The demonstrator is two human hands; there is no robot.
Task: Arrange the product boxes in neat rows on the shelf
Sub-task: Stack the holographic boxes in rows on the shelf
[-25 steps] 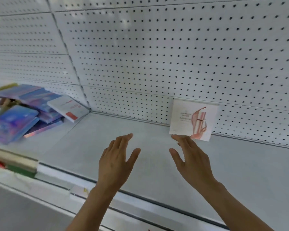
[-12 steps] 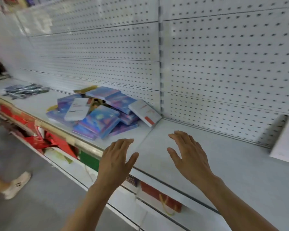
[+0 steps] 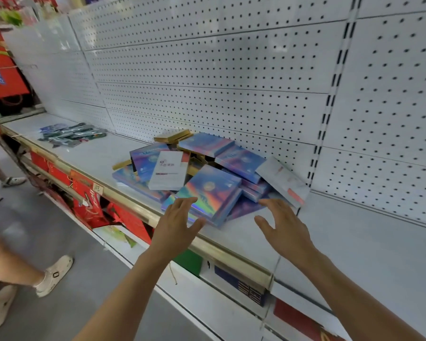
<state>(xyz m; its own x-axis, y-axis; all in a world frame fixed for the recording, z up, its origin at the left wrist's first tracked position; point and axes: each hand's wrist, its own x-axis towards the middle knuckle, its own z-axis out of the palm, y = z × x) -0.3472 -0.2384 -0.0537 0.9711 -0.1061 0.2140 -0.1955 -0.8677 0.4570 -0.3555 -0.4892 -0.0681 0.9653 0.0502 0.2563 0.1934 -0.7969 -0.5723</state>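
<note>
Reaching toward the pile with both hands, fingers spread and relaxed, nothing held. Left hand (image 3: 176,223) hovering over the brass-coloured front rail (image 3: 143,212) of the shelf, fingertips just short of the nearest iridescent blue-and-pink flat box (image 3: 210,193); contact not clear. Right hand (image 3: 284,230) above bare shelf surface, fingertips near the pile's right edge, just beside a tilted white flat box with a red stripe (image 3: 282,178) leaning against the back panel.

White metal shelf (image 3: 342,232) backed by white perforated pegboard panel (image 3: 231,70). Product boxes heaped in a loose, disordered pile (image 3: 194,168) at mid-shelf: mostly iridescent blue, a white card box with printed text (image 3: 169,169) lying on top, gold-edged boxes (image 3: 174,135) at the back.

Further left on the same shelf, well apart: a scatter of dark green and blue slim packets (image 3: 71,134). Red packaging (image 3: 89,205) on the lower tier. Grey floor (image 3: 71,242); another person's foot in a white shoe (image 3: 56,274) at left.
</note>
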